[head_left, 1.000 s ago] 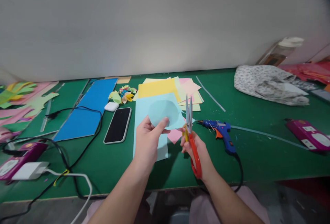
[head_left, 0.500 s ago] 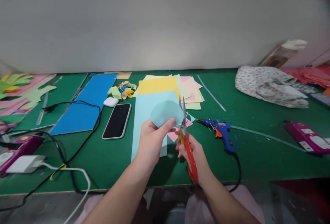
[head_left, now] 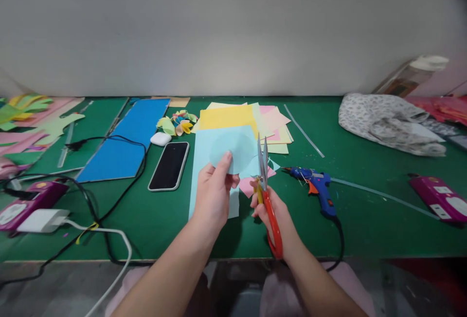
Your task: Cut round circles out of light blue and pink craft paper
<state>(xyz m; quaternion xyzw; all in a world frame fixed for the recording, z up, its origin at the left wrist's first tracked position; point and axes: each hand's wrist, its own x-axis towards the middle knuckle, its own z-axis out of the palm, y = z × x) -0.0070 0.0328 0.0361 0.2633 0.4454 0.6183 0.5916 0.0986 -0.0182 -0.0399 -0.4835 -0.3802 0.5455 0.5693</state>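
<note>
Between the thumb and fingers of my left hand point(head_left: 215, 190) is a round piece of light blue paper point(head_left: 239, 149). My right hand point(head_left: 279, 214) grips a pair of scissors point(head_left: 270, 214) with red and yellow handles. Their blades point away from me and stand slightly apart, to the right of the paper disc. Below my hands lies a light blue sheet point(head_left: 204, 146), partly hidden by the disc and my left hand. Small pink scraps point(head_left: 247, 186) and blue offcuts rest on the table behind the scissors.
A blue glue gun point(head_left: 317, 188) with a cord lies to the right. Stacked coloured paper point(head_left: 228, 116) is at the back. A phone point(head_left: 169, 166), white case point(head_left: 160, 138), blue board point(head_left: 124, 146) and black cable point(head_left: 142, 161) are on the left. A patterned cloth point(head_left: 386, 124) sits far right.
The paper disc has turned in my left hand and come away from the scissor blades, leaving a gap. The view has shifted slightly.
</note>
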